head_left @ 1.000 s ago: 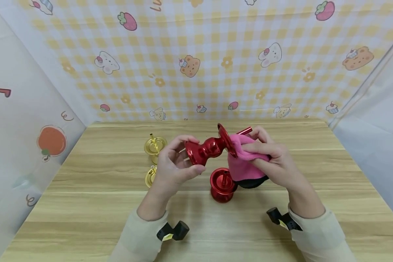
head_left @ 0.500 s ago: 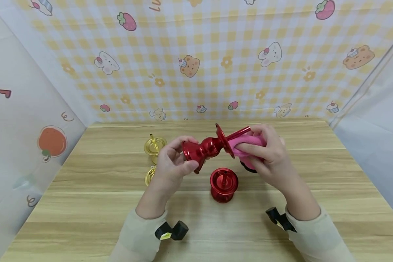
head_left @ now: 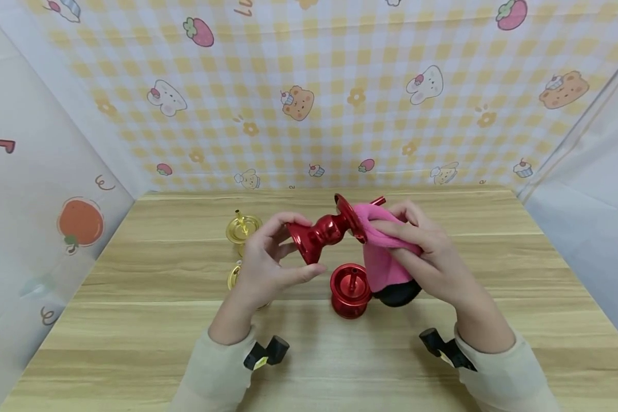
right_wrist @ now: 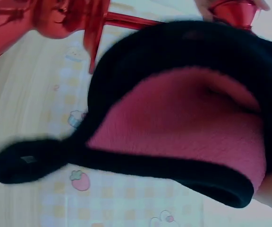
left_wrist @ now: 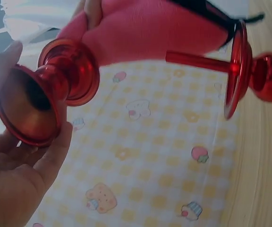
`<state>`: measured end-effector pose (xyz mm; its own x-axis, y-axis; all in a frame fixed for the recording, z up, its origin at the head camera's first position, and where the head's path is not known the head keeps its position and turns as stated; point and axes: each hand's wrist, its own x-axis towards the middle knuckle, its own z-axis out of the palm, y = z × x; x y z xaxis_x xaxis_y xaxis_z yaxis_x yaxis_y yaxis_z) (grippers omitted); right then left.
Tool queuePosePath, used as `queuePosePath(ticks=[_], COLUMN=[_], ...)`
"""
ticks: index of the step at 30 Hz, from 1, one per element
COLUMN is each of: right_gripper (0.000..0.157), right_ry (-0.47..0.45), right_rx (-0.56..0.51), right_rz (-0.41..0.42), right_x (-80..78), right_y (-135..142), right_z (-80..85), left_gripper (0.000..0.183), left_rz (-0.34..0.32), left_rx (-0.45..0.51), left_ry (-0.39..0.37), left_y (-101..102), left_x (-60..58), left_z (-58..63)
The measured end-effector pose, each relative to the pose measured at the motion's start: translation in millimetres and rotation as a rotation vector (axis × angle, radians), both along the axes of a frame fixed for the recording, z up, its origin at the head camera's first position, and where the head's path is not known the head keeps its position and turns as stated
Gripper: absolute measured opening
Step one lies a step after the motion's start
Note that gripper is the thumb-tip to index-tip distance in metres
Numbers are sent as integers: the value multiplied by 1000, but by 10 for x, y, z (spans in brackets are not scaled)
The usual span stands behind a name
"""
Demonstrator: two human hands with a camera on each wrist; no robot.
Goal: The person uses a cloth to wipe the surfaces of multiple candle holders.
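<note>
My left hand [head_left: 268, 260] holds a shiny red candle holder [head_left: 331, 230] by its flared base, tilted well over with its dish end to the right. The left wrist view looks into the hollow underside of that base [left_wrist: 29, 106]. My right hand [head_left: 435, 252] grips a pink cloth [head_left: 383, 266] with black trim, pressed to the dish side and around the thin tube, whose tip sticks out past the cloth. Below them, a second red candle holder [head_left: 349, 310] stands upright on the table. In the right wrist view the cloth [right_wrist: 188, 123] hides most of my right hand.
Two gold candle holders stand left of centre, the rear one [head_left: 244, 229] in sight, the nearer one [head_left: 233, 277] mostly behind my left hand. The wooden table [head_left: 134, 332] is bounded by a patterned cloth backdrop [head_left: 335, 131] and pale side sheets.
The cloth slid outward along the tube, then back toward the dish, its black-edged end hanging down again. The held candle holder shifted slightly left. The standing candle holders stayed put.
</note>
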<state>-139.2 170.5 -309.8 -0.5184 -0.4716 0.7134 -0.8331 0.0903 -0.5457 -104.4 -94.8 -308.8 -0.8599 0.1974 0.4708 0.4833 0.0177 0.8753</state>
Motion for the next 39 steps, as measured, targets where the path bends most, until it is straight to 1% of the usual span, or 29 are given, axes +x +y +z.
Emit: queuePosePath(ticks=[2, 4, 10, 13, 15, 17, 18, 21, 23, 25, 27, 28, 31, 33, 34, 36, 39], right_gripper=[37, 38, 44, 45, 48, 51, 53, 54, 53, 52, 55, 57, 63, 65, 65, 67, 68], right_ry=[-37, -60, -167, -181, -167, -134, -105, -4, 58, 89, 88, 76, 1, -77, -113, -179, -254], right_rx=[27, 54, 107, 148, 172, 208, 226, 293, 302, 302, 295, 303, 332, 321, 309, 277, 236], right_rz=[5, 6, 13, 18, 20, 12, 1, -67, -109, -123, -78, -38, 120, 220, 258, 307, 335], right_x=[29, 56, 121, 121, 113, 108, 103, 79, 47, 15, -25, -47, -124, -170, -187, -207, -223], right_y=[18, 36, 108, 146, 182, 230, 255, 340, 402, 459, 501, 513, 495, 463, 445, 412, 364], right_z=[20, 40, 106, 129, 140, 158, 169, 206, 216, 216, 192, 179, 127, 83, 62, 22, -35], left_gripper=[59, 59, 59, 58, 57, 57, 57, 58, 58, 58, 58, 58, 57, 58, 58, 60, 63], left_rz=[4, -7, -73, -96, -111, -127, -133, -162, -204, -249, -296, -317, -364, -396, -409, -424, -417], left_rx=[-63, -123, -276, -325, -340, -331, -326, -317, -319, -324, -316, -305, -257, -223, -207, -178, -142], left_ry=[31, 62, 128, 158, 165, 152, 142, 104, 78, 68, 65, 70, 71, 63, 57, 49, 60], left_y=[-18, -37, -59, -67, -75, -85, -92, -117, -126, -121, -108, -102, -102, -112, -117, -124, -126], left_x=[-5, -4, 10, 5, -2, -11, -17, -40, -53, -69, -81, -88, -103, -107, -108, -108, -99], left_z=[9, 13, 14, 11, 5, -4, -10, -25, -35, -44, -56, -61, -83, -99, -106, -116, -118])
